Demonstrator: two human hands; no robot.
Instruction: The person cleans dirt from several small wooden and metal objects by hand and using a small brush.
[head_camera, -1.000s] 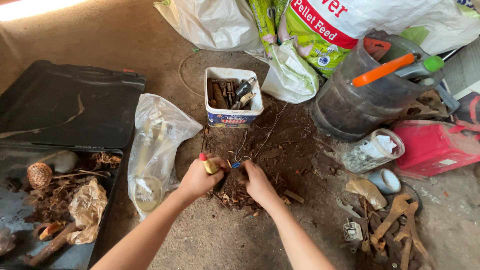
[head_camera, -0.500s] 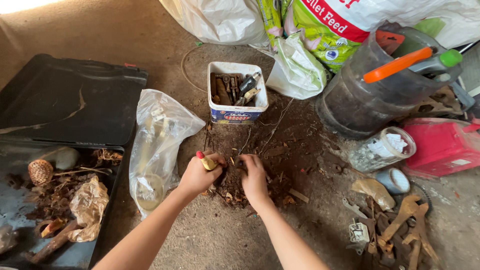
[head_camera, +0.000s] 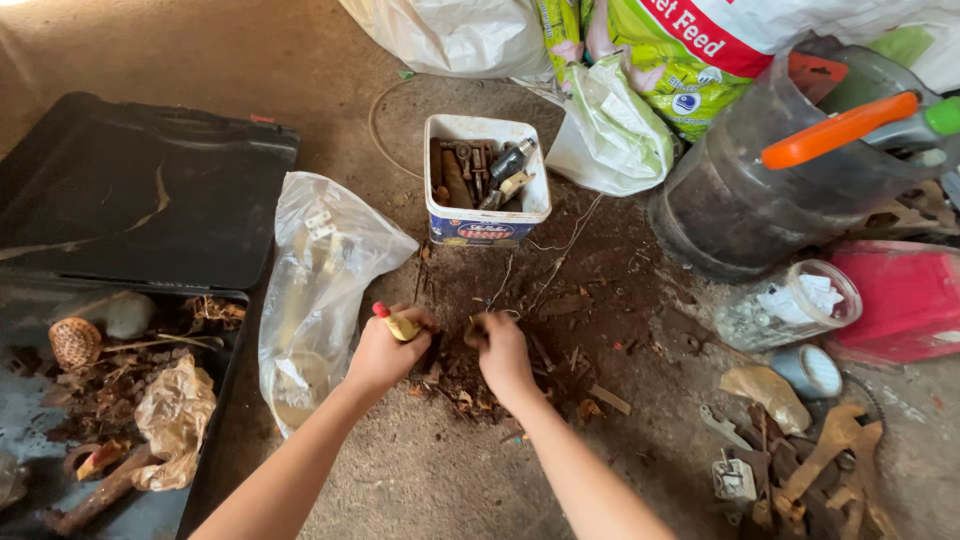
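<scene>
- Sorting step, I judge — left hand (head_camera: 385, 352) closed around a small brass piece (head_camera: 402, 326).
- Right hand (head_camera: 503, 350) curled, fingers in the rusty dirt pile (head_camera: 560, 320); contents hidden.
- Next calls for careful picking — small scraps.

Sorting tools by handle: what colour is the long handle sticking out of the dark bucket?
Bright orange handle, seen in the head view.

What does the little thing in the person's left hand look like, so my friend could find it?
Start at the white square tub of rusty parts, then come down the dark dirt pile to the two hands. The left hand, beside the clear plastic bag, grips a small brass-yellow piece with a red tip, the only bright thing among brown scraps.
</scene>
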